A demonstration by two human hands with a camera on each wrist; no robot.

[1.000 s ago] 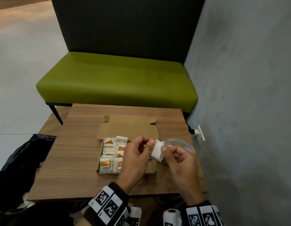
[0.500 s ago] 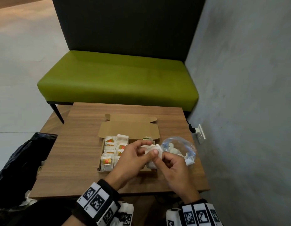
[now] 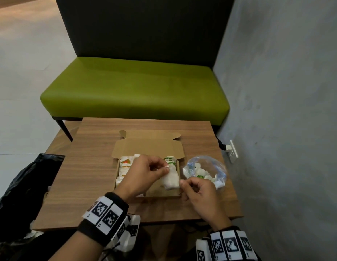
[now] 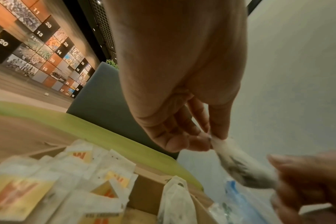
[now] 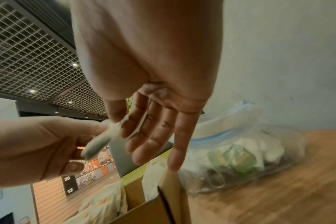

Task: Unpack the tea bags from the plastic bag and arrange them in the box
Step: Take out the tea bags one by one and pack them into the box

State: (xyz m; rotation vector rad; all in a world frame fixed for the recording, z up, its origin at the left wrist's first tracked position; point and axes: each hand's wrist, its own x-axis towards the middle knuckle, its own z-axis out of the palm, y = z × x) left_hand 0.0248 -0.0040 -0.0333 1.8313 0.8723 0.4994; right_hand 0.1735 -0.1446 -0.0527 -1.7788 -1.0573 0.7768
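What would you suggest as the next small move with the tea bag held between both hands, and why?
Probably lower the tea bag into the bare right part of the box: the left hand and right hand pinch its ends just above that gap, beside the green-labelled bags.

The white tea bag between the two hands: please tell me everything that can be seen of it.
The tea bag is a small white pouch, seemingly of soft paper, with dark contents showing faintly through in the left wrist view. It is stretched between two pinches: the left hand holds its upper end, the right hand its lower end. It hangs tilted above the right side of the open cardboard box, apart from it.
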